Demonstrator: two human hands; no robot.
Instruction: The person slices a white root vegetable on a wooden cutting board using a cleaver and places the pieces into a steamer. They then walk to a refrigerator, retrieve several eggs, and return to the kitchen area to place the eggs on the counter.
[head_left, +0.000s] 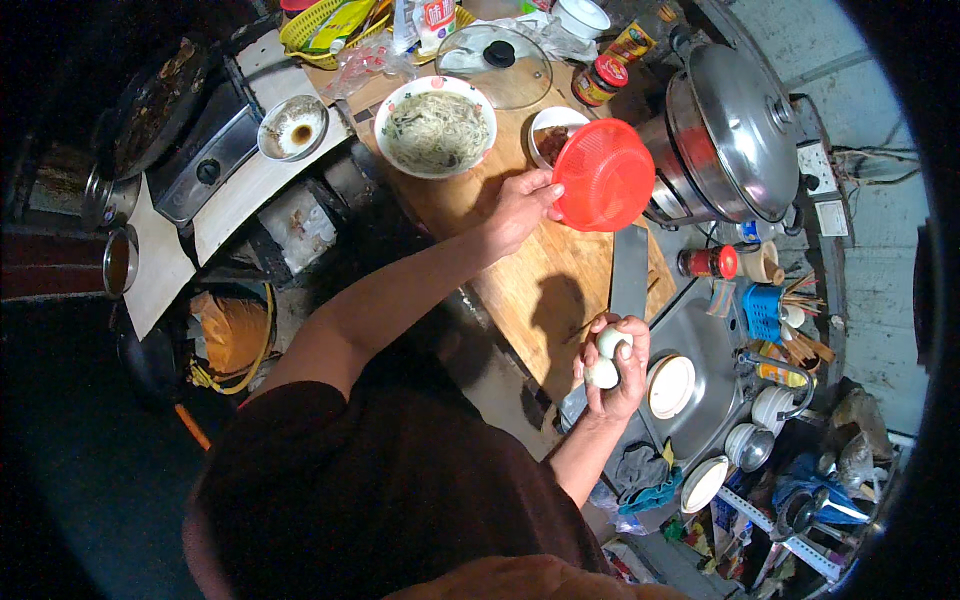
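Observation:
My left hand (526, 208) grips the rim of a red plastic strainer basket (609, 176) over the wooden board. Two pale, whole eggs (609, 358) sit in my right hand (621, 375), fingers curled around them, near the board's sink side. Behind the basket a white bowl (546, 124) with dark reddish food is partly hidden. A patterned bowl (436, 126) of noodles in broth stands on the wooden board (525, 281), left of the basket. The blade of a grey cleaver or similar flat dark object (630, 262) lies below the basket; which one, I cannot tell.
A steel sink (709, 337) holds a white dish (671, 386). A large lidded steel pot (742, 135) stands at upper right. Above the noodles lies a glass lid (495, 66), with a red-lidded jar (600, 79) beside it. At left are a gas stove (206, 169) and a stained bowl (292, 128).

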